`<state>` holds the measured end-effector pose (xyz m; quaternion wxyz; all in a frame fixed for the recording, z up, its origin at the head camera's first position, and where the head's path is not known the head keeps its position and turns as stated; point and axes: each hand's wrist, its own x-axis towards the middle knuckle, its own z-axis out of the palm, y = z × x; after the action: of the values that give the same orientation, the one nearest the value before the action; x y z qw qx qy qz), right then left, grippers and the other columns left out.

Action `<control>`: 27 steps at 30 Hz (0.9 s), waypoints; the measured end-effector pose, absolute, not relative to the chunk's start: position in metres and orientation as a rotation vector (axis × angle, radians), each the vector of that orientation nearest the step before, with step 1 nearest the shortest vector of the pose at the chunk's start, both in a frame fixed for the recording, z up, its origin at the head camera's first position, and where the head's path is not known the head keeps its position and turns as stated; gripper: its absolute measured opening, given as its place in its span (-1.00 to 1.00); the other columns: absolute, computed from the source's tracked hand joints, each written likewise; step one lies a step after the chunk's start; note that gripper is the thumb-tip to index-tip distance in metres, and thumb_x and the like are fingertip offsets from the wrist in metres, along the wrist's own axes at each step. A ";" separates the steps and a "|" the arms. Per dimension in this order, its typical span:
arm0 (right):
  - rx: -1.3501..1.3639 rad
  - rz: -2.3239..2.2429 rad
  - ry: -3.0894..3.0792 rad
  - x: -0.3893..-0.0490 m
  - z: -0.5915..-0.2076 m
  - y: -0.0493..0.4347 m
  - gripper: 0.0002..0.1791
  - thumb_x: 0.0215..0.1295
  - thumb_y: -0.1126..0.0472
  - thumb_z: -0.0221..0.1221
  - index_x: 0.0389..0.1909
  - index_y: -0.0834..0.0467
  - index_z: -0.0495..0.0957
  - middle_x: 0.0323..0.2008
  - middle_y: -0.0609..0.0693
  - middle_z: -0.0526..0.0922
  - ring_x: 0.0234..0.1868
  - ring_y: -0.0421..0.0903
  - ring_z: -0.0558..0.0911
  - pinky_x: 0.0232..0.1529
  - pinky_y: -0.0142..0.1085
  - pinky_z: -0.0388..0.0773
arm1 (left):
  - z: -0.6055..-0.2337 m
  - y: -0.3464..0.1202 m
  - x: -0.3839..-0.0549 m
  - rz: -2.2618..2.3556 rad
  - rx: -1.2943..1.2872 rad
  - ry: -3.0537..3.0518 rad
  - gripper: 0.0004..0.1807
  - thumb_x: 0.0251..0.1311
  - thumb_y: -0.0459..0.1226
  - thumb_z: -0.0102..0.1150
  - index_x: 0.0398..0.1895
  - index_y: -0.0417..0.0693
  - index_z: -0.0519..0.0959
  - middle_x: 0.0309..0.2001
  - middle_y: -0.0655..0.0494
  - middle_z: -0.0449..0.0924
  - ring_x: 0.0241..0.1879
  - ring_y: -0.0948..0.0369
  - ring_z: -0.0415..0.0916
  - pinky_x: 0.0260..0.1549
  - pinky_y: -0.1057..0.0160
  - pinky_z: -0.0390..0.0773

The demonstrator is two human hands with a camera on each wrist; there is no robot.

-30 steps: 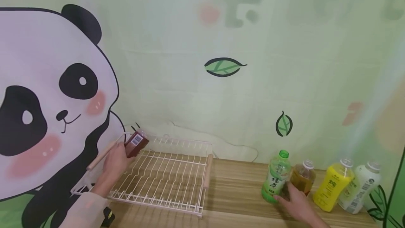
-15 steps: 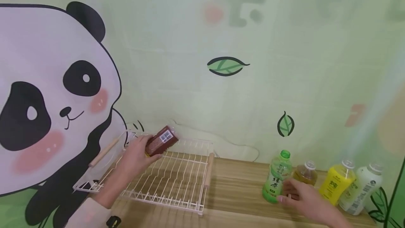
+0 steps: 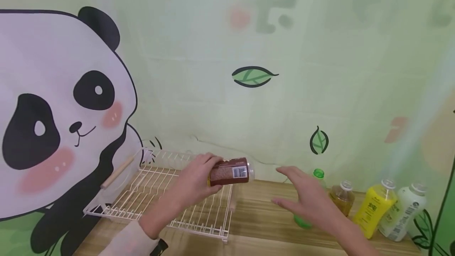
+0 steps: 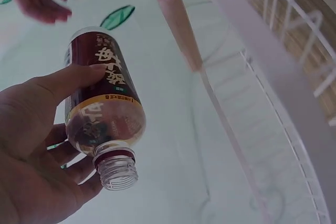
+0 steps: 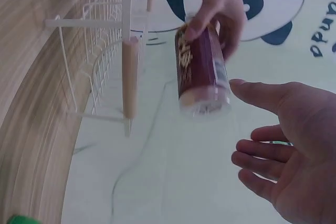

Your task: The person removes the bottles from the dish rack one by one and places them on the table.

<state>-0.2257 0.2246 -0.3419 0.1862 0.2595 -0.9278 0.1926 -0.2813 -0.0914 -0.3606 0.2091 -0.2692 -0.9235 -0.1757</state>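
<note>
My left hand [image 3: 193, 179] grips a clear plastic drink bottle [image 3: 229, 171] with a dark red label, held on its side above the right part of a white wire rack [image 3: 199, 231]. Its uncapped threaded neck [image 4: 118, 171] shows in the left wrist view, lying toward the palm side. The bottle's base points at my right hand [image 3: 307, 194], which is held up with fingers spread and thumb apart, holding nothing. In the right wrist view, that hand's thumb [image 5: 257, 94] comes close to the base; whether they touch I cannot tell. Behind my right hand, a green tea bottle [image 3: 318, 174] is mostly hidden.
An amber bottle [image 3: 343, 197], a yellow bottle [image 3: 375, 208] and a white-and-green bottle [image 3: 403, 212] stand at the right on the wooden tabletop [image 3: 266, 224]. The rack has wooden side handles [image 3: 117, 172]. A printed panda curtain [image 3: 199, 102] hangs behind.
My left hand has carried the red-labelled bottle rightward across the rack, turning it flatter. The right hand has left its place beside the green tea bottle and risen leftward, opening its fingers.
</note>
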 end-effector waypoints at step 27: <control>0.847 0.096 -2.495 -0.257 -0.366 0.176 -0.14 -0.05 -0.06 0.53 0.26 0.20 0.46 0.08 0.02 0.54 0.06 -0.02 0.55 0.03 -0.09 0.58 | -0.345 -0.050 -0.271 -0.384 -1.036 -2.614 -0.12 -0.03 0.10 0.50 0.35 -0.07 0.41 0.18 0.14 0.50 0.11 0.19 0.49 0.09 0.18 0.55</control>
<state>-0.2570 0.1763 -0.3660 0.2497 0.3109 -0.9164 0.0353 -0.2709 -0.0497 -0.3452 0.1511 -0.3608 -0.9106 -0.1337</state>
